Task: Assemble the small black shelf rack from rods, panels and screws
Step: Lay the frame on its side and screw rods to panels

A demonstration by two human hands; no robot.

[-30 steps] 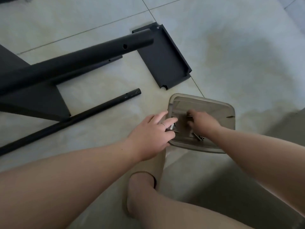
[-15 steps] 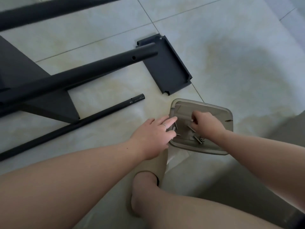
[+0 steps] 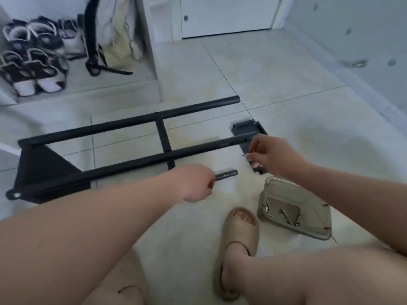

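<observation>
Screw [image 3: 246, 154], pinched at the fingertips of the right hand [image 3: 272, 158], is held above the floor, in front of the small panel [image 3: 246, 127]. The left hand [image 3: 196, 184] is curled round a loose rod [image 3: 226, 174], whose open end juts toward the screw. Just behind lies the part-built frame [image 3: 123, 164]. Spare screws sit in the tray [image 3: 312, 231]. The step probably goes best if rod hole and panel hole are lined up first, then the thread started straight by finger.

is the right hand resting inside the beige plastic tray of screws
No, the right hand is up beyond the beige plastic tray, apart from it, pinching a small silver screw.
</observation>
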